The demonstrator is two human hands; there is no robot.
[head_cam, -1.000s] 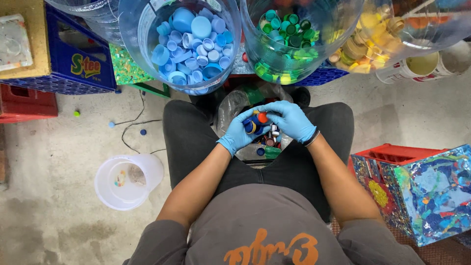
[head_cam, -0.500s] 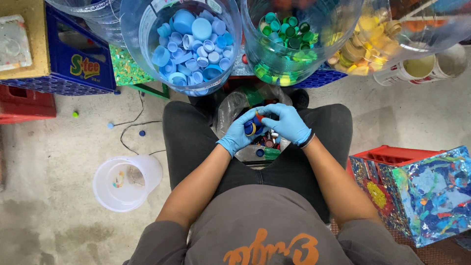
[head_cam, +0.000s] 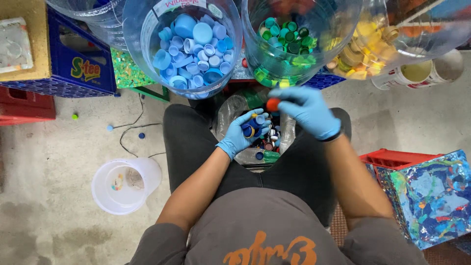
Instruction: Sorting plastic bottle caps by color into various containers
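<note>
Concrete floor; right hand (head_cam: pixel 306 109) pinches orange cap (head_cam: pixel 273 104), seemingly; left hand (head_cam: pixel 244 133) cups caps (head_cam: pixel 255 125).

Viewpoint: one head-worn camera, looking steeply down over the person's own chest and lap.
Facing: toward 12 o'clock, where clear tubs (head_cam: pixel 186 73) of sorted caps line the top edge.
Nearness: close; the gloved left hand (head_cam: pixel 244 133) and right hand (head_cam: pixel 306 109) sit near centre.
Edges: white bucket (head_cam: pixel 125 185) at 8 o'clock, painted crate (head_cam: pixel 431 196) at 4 o'clock.
Shared view: none; single view.
</note>
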